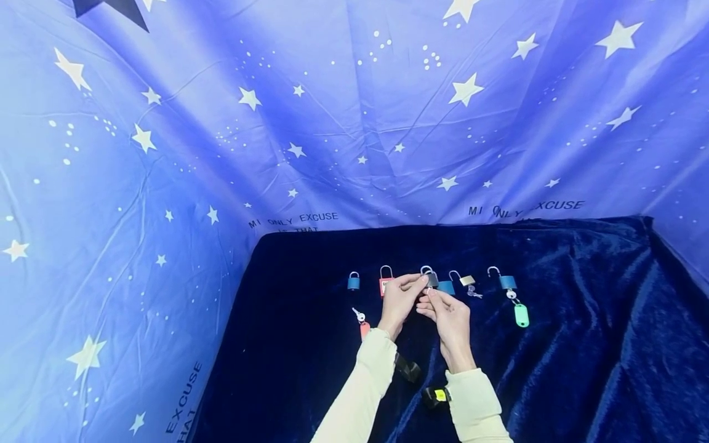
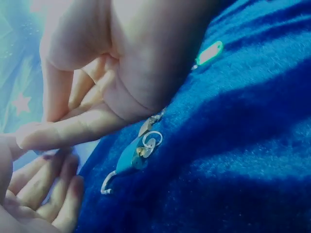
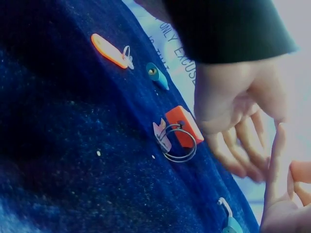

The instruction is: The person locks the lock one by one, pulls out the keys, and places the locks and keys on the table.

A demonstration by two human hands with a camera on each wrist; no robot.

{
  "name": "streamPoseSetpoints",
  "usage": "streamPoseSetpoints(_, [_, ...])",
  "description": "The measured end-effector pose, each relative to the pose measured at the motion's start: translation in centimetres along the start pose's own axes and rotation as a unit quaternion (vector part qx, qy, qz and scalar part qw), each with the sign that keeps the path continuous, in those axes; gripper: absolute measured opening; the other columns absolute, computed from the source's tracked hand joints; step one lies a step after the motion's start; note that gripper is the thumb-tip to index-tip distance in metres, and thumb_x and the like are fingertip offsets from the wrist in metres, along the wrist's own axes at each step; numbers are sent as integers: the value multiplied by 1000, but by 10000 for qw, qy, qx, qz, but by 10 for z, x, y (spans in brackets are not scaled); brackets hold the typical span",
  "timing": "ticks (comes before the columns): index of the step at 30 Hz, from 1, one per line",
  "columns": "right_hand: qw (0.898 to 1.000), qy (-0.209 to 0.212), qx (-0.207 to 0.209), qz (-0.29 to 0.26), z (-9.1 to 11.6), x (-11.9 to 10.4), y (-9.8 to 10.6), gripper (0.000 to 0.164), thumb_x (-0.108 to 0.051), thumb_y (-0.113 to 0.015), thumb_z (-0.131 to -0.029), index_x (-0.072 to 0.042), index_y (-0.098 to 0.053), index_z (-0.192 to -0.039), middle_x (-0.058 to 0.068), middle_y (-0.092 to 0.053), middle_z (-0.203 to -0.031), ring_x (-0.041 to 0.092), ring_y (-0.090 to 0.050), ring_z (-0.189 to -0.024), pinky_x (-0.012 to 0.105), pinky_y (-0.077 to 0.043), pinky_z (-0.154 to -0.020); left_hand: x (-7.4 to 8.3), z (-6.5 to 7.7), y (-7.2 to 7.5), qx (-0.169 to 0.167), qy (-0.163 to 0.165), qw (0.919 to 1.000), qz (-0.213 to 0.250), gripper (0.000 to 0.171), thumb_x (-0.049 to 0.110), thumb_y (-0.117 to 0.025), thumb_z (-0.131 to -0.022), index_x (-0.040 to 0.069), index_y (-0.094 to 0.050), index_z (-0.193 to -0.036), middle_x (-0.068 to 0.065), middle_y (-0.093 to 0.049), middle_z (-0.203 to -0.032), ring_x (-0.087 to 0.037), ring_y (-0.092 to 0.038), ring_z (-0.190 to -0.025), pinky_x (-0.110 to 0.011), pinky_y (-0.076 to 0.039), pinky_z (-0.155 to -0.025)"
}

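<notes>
Left hand (image 1: 400, 303) pinches a grey padlock (image 1: 431, 281), right hand (image 1: 452, 315) (angled inward) a small piece (image 1: 429, 290) below.

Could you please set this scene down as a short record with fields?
Left hand: holds a dark padlock
Right hand: at that padlock's lower edge; anything pinched there is too small to tell
Left in head view: small blue padlock; red padlock, partly hidden; key with red tag
Right in head view: brass-coloured padlock, shackle open, keys beside it; blue padlock, shackle open, green tag attached
Surface: dark blue cloth
Backdrop: star-printed fabric
</notes>
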State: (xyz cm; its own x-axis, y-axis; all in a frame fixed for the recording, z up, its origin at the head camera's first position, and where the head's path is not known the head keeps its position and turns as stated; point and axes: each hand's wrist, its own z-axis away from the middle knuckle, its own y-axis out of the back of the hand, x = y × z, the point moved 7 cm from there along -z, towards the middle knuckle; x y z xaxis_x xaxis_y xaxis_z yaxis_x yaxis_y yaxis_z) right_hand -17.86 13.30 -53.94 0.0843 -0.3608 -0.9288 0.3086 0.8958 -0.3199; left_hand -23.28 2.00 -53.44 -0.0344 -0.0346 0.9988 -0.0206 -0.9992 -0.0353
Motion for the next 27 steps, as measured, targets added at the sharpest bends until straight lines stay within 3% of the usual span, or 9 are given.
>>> streamPoseSetpoints(8, [9977, -32, -97, 674, -5, 0, 6, 35, -15, -61, -99, 17, -61, -115, 13, -73, -84, 12, -71, -68, 27, -61, -69, 4, -4, 4, 218, -148, 9994, 242, 23, 11, -74, -88, -5, -74, -104, -21, -75, -91, -19, -74, -74, -26, -60, -71])
streamPoseSetpoints(14, [9914, 149, -228, 1283, -11, -8, 12, 31, -14, -63, -98, 15, -65, -107, 10, -71, -78, 11, -70, -61, 26, -60, -63, 8, -6, 5, 239, -173, 9992, 274, 21, 5, -70, -90, -11, -71, -105, -26, -73, -93, -29, -74, -75, -34, -61, -72])
streamPoseSetpoints(24, [9867, -68, -381, 1577, -14, -8, 14, 28, -13, -63, -98, 14, -67, -106, 6, -70, -75, 9, -67, -60, 26, -60, -63, 6, -7, 2, 142, 58, 9985, 533, 20, 0, -70, -89, -11, -70, -105, -26, -73, -94, -13, -71, -71, -27, -61, -69])
streamPoseSetpoints(27, [9870, -100, -377, 1558, -14, -7, 14, 29, -12, -64, -97, 15, -66, -108, 8, -71, -76, 8, -67, -59, 26, -60, -62, 7, -7, 2, 185, 89, 9980, 604, 20, -1, -69, -89, -12, -70, -105, -28, -72, -95, -17, -73, -74, -29, -61, -72])
